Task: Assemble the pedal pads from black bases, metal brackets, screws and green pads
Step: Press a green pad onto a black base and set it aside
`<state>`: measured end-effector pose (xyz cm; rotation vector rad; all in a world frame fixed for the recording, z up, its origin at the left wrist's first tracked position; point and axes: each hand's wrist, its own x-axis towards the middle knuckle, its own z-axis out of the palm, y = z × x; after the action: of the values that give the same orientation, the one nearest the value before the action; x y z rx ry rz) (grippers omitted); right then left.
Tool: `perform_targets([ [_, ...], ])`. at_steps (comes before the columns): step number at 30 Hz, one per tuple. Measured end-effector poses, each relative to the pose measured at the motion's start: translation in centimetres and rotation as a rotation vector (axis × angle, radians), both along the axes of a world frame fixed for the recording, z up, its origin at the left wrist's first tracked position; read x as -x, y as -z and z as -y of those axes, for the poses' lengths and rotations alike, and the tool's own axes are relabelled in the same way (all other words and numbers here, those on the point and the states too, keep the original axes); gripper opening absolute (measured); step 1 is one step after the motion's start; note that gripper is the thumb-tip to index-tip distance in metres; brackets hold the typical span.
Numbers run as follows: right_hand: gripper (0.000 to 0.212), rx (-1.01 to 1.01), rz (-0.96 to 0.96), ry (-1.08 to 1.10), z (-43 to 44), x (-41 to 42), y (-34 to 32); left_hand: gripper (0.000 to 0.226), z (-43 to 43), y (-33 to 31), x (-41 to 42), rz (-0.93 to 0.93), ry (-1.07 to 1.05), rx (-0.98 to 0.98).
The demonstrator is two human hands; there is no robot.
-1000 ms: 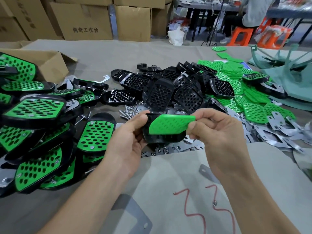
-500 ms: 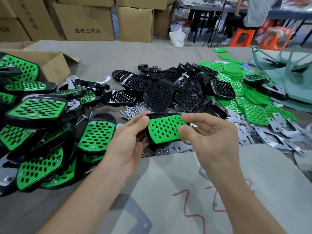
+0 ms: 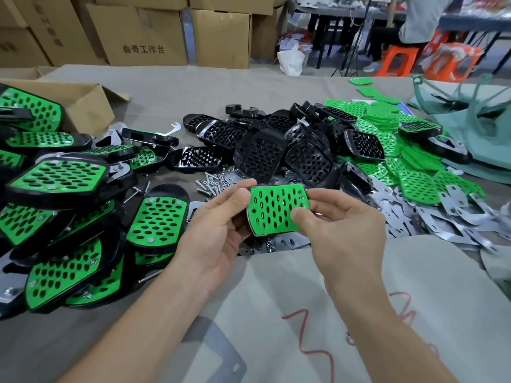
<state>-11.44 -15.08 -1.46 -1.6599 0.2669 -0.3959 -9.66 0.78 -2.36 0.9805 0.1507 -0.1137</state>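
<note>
I hold one pedal pad (image 3: 272, 210) above the table's near middle: a green perforated pad lying in a black base, its face towards me. My left hand (image 3: 218, 230) grips its left edge with the thumb on top. My right hand (image 3: 341, 228) holds the right side, thumb pressing the green face. Behind it lie a heap of black bases (image 3: 276, 150), loose screws (image 3: 213, 183), metal brackets (image 3: 431, 217) and a spread of green pads (image 3: 409, 172).
Assembled green-and-black pedal pads (image 3: 60, 200) are piled at the left beside an open cardboard box (image 3: 83, 103). Cardboard boxes (image 3: 143, 34) stand behind the table. A pale green chair (image 3: 470, 111) lies at the far right. A person sits at the back right.
The green pad, tilted up off the base a second ago, now lies flat in the black base. Both hands turned the piece face-on towards me, my right thumb moving onto its face.
</note>
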Motion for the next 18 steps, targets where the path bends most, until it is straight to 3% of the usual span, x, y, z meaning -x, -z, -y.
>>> perform_targets([
  [6, 0.025, 0.057, -0.028, -0.02, -0.1, 0.0, 0.0, 0.04, 0.1, 0.0, 0.2, 0.044, 0.016, -0.05],
  [9, 0.025, 0.237, -0.056, 0.004, 0.1, 0.1, 0.0, 0.037, -0.1, 0.0, 0.3, 0.052, -0.012, -0.096],
  [12, 0.051, 0.337, -0.091, 0.017, 0.8, 0.1, 0.1, 0.034, -0.3, -0.1, 0.4, 0.066, -0.012, -0.09],
  [15, 0.075, 0.134, -0.168, -0.167, 1.1, -0.5, -0.1, 0.033, -0.5, -0.3, 0.5, 0.069, 0.006, -0.044],
  [16, 0.074, 0.013, -0.181, -0.253, 1.3, -0.7, -0.1, 0.033, -0.6, -0.4, 0.5, 0.067, 0.014, -0.032],
  [18, 0.052, -0.249, -0.207, -0.454, 1.5, -0.8, -0.2, 0.034, -0.7, -0.4, 0.5, 0.073, 0.041, -0.026],
])
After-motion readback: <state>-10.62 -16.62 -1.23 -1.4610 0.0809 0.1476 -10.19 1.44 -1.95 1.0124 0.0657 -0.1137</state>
